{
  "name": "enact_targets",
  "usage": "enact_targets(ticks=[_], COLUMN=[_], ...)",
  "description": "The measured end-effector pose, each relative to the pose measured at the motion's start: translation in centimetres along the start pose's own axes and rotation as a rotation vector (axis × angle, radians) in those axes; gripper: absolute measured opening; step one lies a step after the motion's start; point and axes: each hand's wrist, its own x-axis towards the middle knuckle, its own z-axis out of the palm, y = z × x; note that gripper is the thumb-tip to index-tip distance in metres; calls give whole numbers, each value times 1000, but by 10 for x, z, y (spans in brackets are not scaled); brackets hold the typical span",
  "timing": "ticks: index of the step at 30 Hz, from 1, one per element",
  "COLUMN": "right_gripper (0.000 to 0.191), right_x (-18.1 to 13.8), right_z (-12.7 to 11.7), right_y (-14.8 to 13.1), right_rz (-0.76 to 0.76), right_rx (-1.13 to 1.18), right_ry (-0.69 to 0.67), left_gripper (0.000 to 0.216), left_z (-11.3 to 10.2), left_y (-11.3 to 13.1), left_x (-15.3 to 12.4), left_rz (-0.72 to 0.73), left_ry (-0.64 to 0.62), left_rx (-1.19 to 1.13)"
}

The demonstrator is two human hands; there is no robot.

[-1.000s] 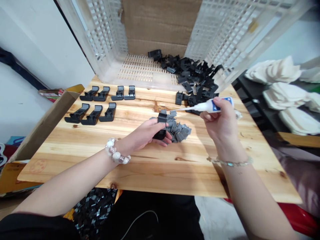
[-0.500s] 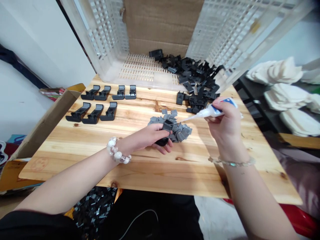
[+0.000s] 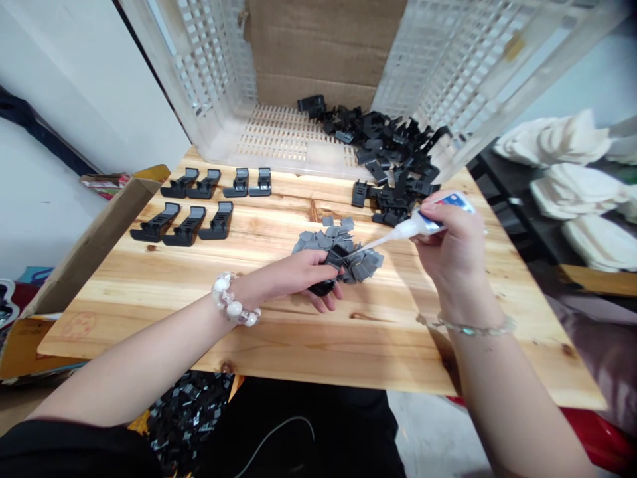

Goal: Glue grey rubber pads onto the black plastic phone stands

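Note:
My left hand (image 3: 303,273) is closed around a small black plastic clip (image 3: 332,260), holding it just above the wooden board (image 3: 149,299). My right hand (image 3: 448,242) grips a white glue bottle (image 3: 425,223) with a blue and red label. Its long nozzle tip touches the top of the clip. A heap of small grey square pads (image 3: 355,255) lies on the board right behind the clip.
Several black clips (image 3: 199,206) stand in two rows at the board's far left. A translucent crate (image 3: 298,126) on its side at the back holds a pile of loose black clips (image 3: 393,159). A cardboard box (image 3: 74,265) flanks the left edge; white cloths (image 3: 572,172) lie at the right.
My right hand has lowered and tilted the glue bottle leftward until its nozzle reaches the clip. My left hand has turned the clip slightly and kept it in place.

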Motion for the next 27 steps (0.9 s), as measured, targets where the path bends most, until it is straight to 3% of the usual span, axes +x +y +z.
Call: enact_targets(ticks=[21, 27], right_gripper=[13, 13], right_x=[1, -1], right_z=[-3, -1], right_y=[-2, -2], right_rz=[-36, -82], right_rx=[-13, -28], right_ry=[17, 25], left_gripper=[12, 15], left_z=[2, -1], left_y=[2, -1], left_x=[-1, -1], left_rz=[-36, -34], left_ry=[20, -34], left_rx=[22, -49])
